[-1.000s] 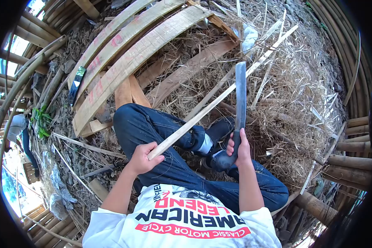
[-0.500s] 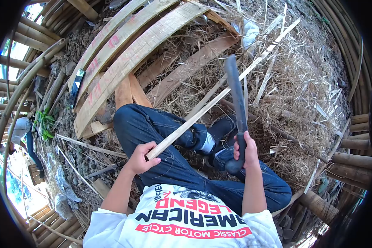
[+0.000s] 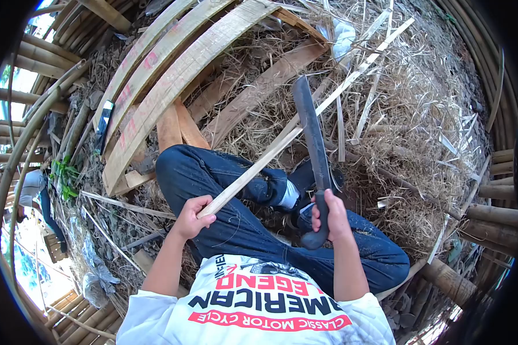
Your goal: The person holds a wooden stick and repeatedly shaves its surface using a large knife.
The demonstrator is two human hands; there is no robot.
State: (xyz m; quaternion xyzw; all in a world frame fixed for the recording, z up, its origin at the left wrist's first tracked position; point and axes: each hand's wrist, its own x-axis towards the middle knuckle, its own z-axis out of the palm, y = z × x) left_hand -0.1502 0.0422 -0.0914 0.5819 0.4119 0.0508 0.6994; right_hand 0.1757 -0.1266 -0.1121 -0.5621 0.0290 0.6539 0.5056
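Note:
My left hand (image 3: 193, 218) is closed around the near end of a long pale strip of wood or bamboo (image 3: 251, 172), which slants away to the upper right over my jeans. In my right hand (image 3: 332, 217) is the dark handle of a machete (image 3: 311, 123), its broad blade pointing away from me. The blade overlaps the strip around its middle in this view. Under both hands are my crossed legs (image 3: 201, 172) in blue jeans, with a few shavings on them.
Curved wooden planks (image 3: 184, 75) with red marks stand at the upper left, a dark phone-like object (image 3: 103, 123) on them. Dry shavings (image 3: 408, 172) cover the ground to the right. Bamboo poles (image 3: 452, 282) line the edges. Another person (image 3: 37, 192) is at the far left.
The machete has shifted left and toward me, its blade now angled more to the left across the strip. The strip's held end has dropped slightly, with my left hand still on it.

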